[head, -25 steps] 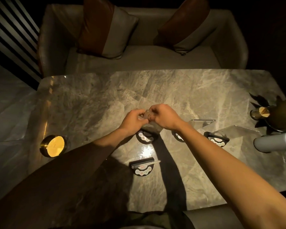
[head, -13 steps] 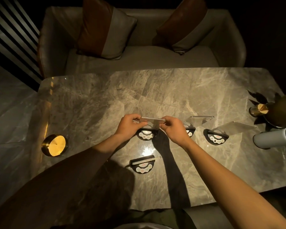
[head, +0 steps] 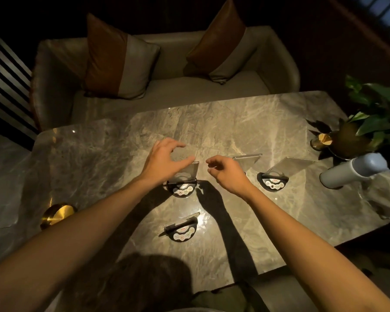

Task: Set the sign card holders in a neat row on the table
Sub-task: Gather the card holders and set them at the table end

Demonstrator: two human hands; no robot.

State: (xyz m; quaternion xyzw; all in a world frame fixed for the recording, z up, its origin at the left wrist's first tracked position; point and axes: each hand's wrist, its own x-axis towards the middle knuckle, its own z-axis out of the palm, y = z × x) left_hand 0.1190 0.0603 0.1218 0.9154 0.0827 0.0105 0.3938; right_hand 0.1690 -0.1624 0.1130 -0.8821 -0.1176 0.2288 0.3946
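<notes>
Dim warm overhead spot; hard forearm shadows and glare on the bench (head: 234,131); corners black, fisheye-bent edges.

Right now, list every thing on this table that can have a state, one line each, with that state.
Left hand: open, empty, above the left holder.
Right hand: loosely curled, empty.
Left holder: standing in the row, released.
Middle holder: standing in the row, base hidden by the right hand.
Right holder: in the row, panel leaning back.
Near holder: outside the row, closer to the person.
Gold lamp: lit.
</notes>
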